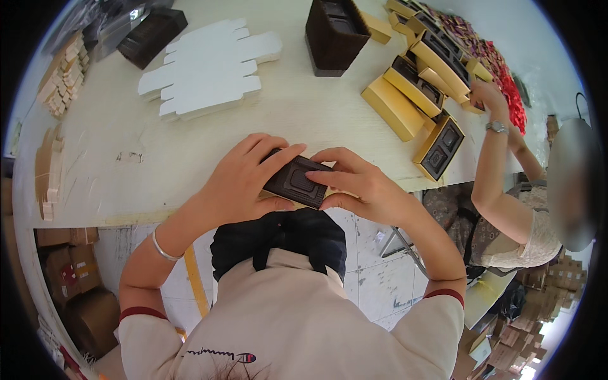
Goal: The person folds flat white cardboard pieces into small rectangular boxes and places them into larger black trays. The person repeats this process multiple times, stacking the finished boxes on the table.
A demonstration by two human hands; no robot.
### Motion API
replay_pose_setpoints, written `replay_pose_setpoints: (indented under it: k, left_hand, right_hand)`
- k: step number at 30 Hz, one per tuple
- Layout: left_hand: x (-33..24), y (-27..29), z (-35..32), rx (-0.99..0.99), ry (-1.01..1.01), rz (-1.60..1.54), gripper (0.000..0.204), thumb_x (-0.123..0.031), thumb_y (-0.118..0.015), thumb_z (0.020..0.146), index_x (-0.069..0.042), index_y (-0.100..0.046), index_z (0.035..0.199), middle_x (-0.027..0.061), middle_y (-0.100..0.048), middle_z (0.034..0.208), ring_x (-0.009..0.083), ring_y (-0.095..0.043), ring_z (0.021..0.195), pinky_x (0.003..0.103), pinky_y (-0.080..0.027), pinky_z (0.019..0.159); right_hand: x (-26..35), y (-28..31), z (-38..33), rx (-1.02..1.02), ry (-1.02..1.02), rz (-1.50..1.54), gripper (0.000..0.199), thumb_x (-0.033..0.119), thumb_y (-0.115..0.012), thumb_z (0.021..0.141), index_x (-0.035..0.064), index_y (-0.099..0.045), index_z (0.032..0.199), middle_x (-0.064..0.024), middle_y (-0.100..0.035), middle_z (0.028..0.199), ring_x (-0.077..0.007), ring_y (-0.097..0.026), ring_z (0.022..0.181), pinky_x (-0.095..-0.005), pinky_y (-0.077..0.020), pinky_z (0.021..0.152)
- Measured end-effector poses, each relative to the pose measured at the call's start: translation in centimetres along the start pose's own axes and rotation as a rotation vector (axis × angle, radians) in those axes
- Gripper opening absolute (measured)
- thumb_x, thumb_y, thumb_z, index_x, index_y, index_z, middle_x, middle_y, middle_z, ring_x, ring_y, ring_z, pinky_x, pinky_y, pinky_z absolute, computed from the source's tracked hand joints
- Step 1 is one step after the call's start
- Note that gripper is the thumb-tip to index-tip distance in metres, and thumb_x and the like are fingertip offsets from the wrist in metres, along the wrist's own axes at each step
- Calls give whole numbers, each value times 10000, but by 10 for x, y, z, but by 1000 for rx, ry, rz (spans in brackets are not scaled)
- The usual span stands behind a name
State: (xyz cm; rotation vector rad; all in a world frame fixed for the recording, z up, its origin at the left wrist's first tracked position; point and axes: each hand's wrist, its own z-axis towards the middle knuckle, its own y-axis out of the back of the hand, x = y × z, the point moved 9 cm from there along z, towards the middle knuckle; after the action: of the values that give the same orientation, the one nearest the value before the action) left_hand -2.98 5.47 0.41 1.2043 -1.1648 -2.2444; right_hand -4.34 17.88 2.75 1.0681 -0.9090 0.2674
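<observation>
At the near edge of the pale table (120, 171), directly in front of your torso, you have a dark brown tray (295, 182) between both hands. Your left hand (244, 174) grips it from the left: fingers lie over its far left corner, thumb along the near side. Your right hand (364, 183) takes the opposite end, index and middle fingers reaching over the top face, thumb against the near right corner. Grip state: both hands curled around the tray – digits on its edges and face. It sits tilted, its right end nearer you; whether its underside touches the table is hidden.

Materials: the tray looks like moulded plastic, rectangular, with a stepped, round-cornered recess and a finely textured surface. Beyond it stands a tall stack of brown trays (335, 47), slightly glossy. To its left, white card blanks (206, 66) lie piled flat, edges cut into notched flaps. Far left, a dark box (152, 37) lies near clear plastic film.

To your right, gold cartons (392, 111) lie in a loose, overlapping heap, smooth and sharp-edged, several with dark trays inside – one (438, 147) shows two square recesses. A co-worker's hand (486, 95) reaches to the heap's far side, beside a red-and-purple pile (487, 60).
</observation>
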Motion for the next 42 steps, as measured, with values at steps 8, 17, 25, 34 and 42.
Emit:
replay_pose_setpoints:
  k: [8,17,25,34,42]
  left_hand:
    - [4,5,4,-9,-27,-55,745,-414,-809,627,-111,-561,1261,84,-541,1199,328,-479,1105,436,-422,940]
    - [7,7,8,118,-93,-26,726,-454,-777,669,-120,-561,1277,93,-529,1214,333,-458,1169,485,-359,1023]
    - [-5,7,2,80,-2,196,708,-462,-714,731,-115,-535,1322,129,-500,1250,357,-430,1197,536,-279,1065]
    - [-2,3,0,240,55,221,664,-399,-654,814,-147,-460,1397,138,-418,1368,345,-339,1292,549,-243,1083]
    - [-9,-2,-13,170,67,497,749,-306,-724,751,-117,-427,1412,142,-334,1473,339,-290,1372,597,-217,1105]
  right_hand:
    - [18,-7,2,-116,172,-290,408,98,-757,714,-13,-633,1087,-158,-552,1159,-304,-604,903,-375,-519,752]
    - [11,-8,16,155,204,-280,397,-11,-687,738,6,-629,1131,-133,-577,1020,-265,-613,829,-332,-514,695]
    - [14,-8,22,165,189,-350,399,185,-736,719,12,-641,1065,-89,-532,840,-234,-577,744,-328,-480,623]
    - [9,-19,9,-73,9,-499,458,286,-737,773,29,-610,1131,-125,-515,958,-257,-576,781,-349,-495,679]
    - [10,-34,9,-130,0,-743,589,270,-719,789,21,-516,1282,-233,-437,1355,-361,-446,1253,-412,-408,1003]
